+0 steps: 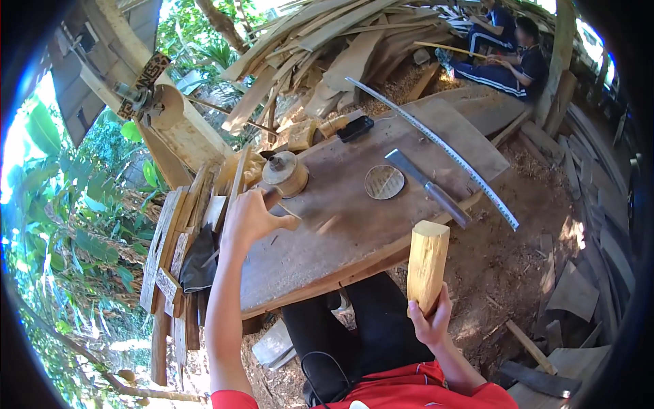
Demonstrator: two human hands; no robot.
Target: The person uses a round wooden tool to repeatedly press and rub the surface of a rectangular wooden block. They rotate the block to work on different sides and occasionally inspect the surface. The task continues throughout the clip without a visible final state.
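My right hand [432,326] grips the lower end of a pale yellow wooden block [428,262], held upright off the near edge of the workbench. At the left of the bench, my left hand [248,217] curls around the short brown handle of what looks like a wooden mallet [287,176], its thumb sticking out to the right. The mallet's round head rests on the bench top; part of the handle is hidden by my fingers. A wide-bladed chisel [428,188] with a wooden handle lies to the right. Between chisel and mallet is a small round disc [384,183].
A long white measuring strip [436,140] crosses the workbench [327,249] and overhangs its right edge. A black object [355,128] lies at the back. Stacked boards [165,249] stand left, beside a wooden post [187,129]. Two people [501,58] sit far right near piled planks [354,61].
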